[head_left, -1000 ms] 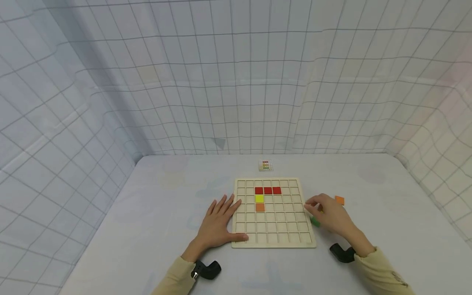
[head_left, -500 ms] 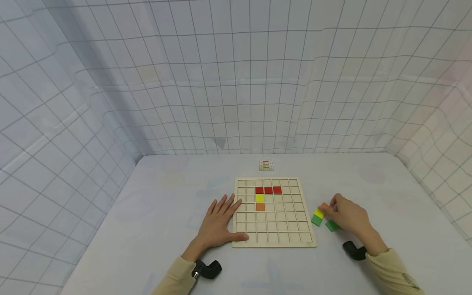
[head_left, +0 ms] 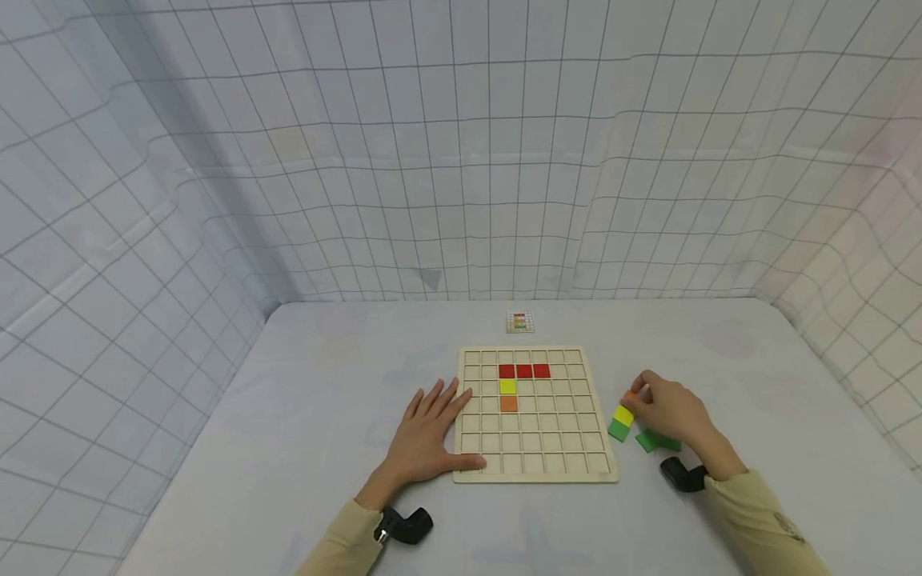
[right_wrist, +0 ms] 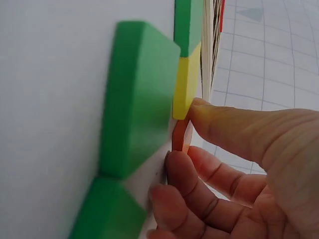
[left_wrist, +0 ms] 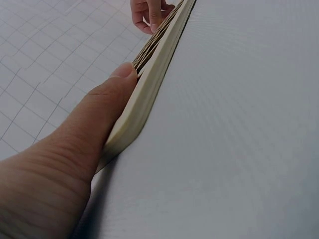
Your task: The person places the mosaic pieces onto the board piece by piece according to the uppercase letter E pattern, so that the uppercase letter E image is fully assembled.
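Note:
A pale wooden grid board (head_left: pixel 562 472) lies on the table, holding three red tiles (head_left: pixel 524 371) in a row, a yellow tile (head_left: pixel 507 386) and an orange tile (head_left: pixel 508 404) below. Spread over the board's left edge, my left hand (head_left: pixel 421 448) rests with straight fingers, its thumb (left_wrist: pixel 99 107) on the near corner. My right hand (head_left: pixel 670 408) pinches another orange tile (right_wrist: pixel 180 135) between thumb and fingers, right of the board. That tile sits against a loose yellow tile (head_left: pixel 623 415), which adjoins a green tile (head_left: pixel 619 430). Anything beneath the right palm is hidden.
More green tiles (head_left: pixel 657 441) lie by the right wrist, close to the hand. A small card (head_left: pixel 520 322) with a coloured grid pattern lies behind the board. Grid-lined white curtains (head_left: pixel 461 176) enclose the table's back and sides.
My right hand has moved from beside the board's right edge rightward, then slightly back left and away. An orange tile now shows at its fingertips, in line with the yellow. My left hand stays still.

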Motion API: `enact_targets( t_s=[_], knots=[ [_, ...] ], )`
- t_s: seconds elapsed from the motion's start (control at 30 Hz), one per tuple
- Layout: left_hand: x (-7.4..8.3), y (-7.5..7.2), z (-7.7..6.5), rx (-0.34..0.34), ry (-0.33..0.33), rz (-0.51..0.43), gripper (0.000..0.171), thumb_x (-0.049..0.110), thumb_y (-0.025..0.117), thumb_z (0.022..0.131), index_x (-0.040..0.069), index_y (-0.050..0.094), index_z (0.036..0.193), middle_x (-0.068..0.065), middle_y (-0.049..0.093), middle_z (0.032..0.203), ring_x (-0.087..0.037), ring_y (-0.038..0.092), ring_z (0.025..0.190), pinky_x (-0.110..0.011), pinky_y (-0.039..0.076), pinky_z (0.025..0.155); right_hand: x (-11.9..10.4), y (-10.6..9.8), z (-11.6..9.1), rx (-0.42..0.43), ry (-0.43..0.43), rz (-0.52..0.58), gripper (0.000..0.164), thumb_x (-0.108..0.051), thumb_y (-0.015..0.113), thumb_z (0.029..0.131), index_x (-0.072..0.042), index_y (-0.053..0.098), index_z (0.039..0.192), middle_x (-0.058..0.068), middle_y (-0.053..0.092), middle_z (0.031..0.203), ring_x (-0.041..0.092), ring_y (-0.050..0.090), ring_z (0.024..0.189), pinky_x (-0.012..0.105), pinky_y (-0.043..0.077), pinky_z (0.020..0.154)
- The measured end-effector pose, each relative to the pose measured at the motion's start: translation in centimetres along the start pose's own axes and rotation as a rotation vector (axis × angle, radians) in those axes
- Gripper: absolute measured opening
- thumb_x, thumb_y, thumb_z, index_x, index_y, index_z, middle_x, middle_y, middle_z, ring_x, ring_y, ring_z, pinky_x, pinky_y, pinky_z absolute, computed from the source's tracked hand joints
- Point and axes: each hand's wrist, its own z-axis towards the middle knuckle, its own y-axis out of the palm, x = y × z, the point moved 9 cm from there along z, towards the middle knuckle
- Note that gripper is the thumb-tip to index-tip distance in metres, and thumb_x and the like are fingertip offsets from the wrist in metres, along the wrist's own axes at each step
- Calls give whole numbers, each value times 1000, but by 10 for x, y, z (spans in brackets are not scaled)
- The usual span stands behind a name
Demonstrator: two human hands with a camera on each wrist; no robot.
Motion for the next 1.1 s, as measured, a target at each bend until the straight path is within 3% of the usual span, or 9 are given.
enact_targets(
  t_s=[0.2, 0.53, 0.73, 1.1],
  knots=[
    [2, -1, 0, 1, 6, -4, 105, 84, 49, 71, 23, 23, 153, -1, 14, 158, -23, 6, 143, -43, -1, 113, 0, 4, 11, -29, 0, 47, 27, -26, 65, 91, -2, 60, 102, 3, 59, 79, 16, 50, 61, 30, 42, 51],
    [1, 0, 0, -6, -5, 1, 106, 84, 49, 71, 23, 23, 153, -1, 13, 158, -22, 5, 144, -43, -2, 113, -5, 5, 17, -59, -76, 134, 24, -18, 67, 89, 1, 60, 101, 5, 55, 82, 18, 50, 68, 31, 43, 56],
    [1, 0, -1, -8, -6, 0, 106, 84, 49, 70, 23, 22, 153, -1, 13, 158, -22, 4, 144, -43, -1, 113, -9, 3, 18, -36, -104, 130, 21, -14, 69, 86, 2, 58, 96, 8, 57, 88, 22, 54, 78, 34, 46, 63],
    [1, -1, -1, -7, -9, 1, 106, 84, 50, 70, 23, 23, 153, -2, 14, 158, -22, 5, 143, -43, -1, 113, -10, 0, 14, 21, -70, 133, 22, -13, 72, 84, -4, 54, 92, 4, 57, 83, 20, 58, 75, 31, 47, 59]
  ],
)
